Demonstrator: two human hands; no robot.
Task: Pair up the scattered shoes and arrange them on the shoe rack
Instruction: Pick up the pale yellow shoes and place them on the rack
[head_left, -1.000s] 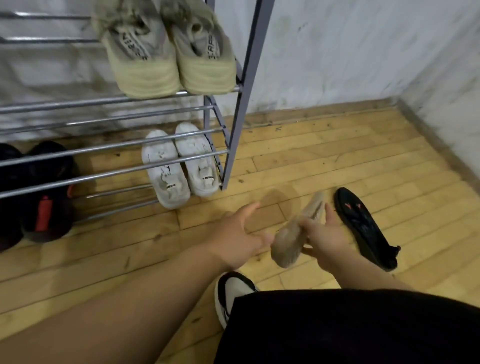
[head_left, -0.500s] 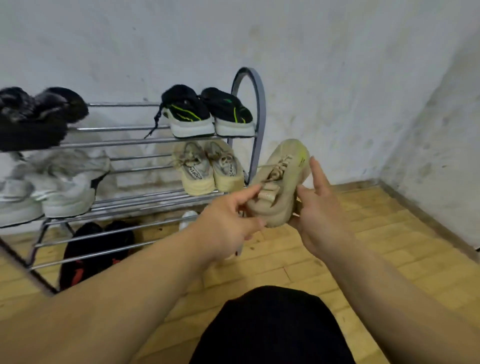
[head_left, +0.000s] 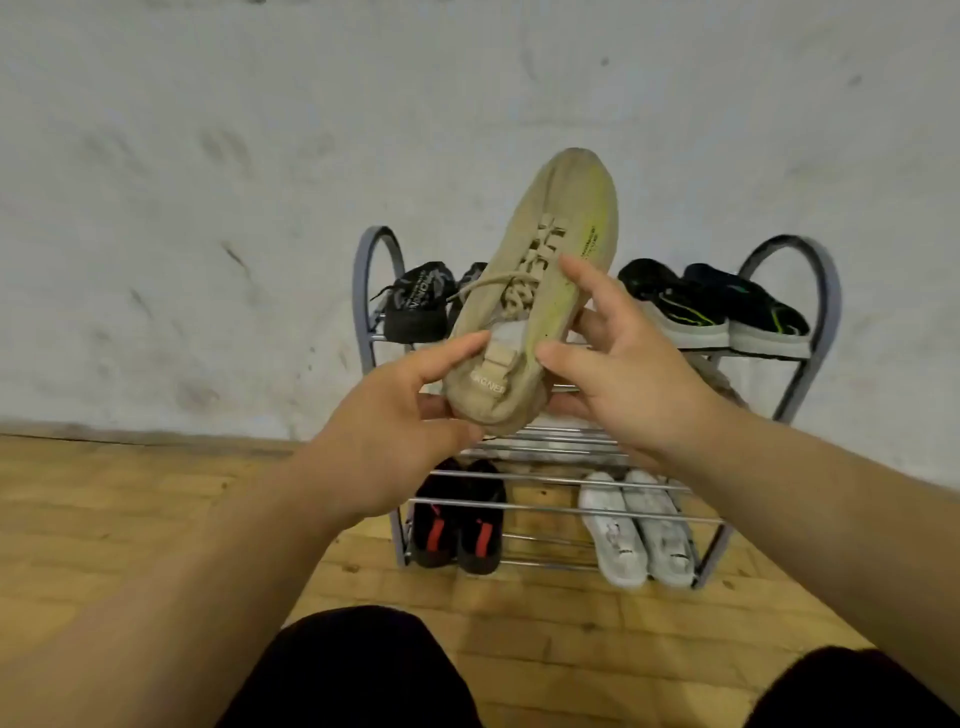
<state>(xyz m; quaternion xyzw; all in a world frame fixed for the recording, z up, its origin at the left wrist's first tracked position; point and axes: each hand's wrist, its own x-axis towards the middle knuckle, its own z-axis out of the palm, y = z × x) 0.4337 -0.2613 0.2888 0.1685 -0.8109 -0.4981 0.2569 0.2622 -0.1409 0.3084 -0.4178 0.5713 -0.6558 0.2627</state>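
**Beige sneaker held up before the shoe rack**

Left hand (head_left: 387, 436) cupping the heel of a beige sneaker (head_left: 540, 296), raised toe-up in front of the shoe rack (head_left: 810, 332). Right hand (head_left: 631, 374) steadying its side, fingers spread. Behind, black pairs on the top shelf; black-and-red shoes (head_left: 457, 525) and white shoes (head_left: 639, 527) lowest.

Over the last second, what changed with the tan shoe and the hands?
The tan shoe rose from near the floor to in front of the rack. The left hand joined the right hand on it. Shoes on the rack stayed put.
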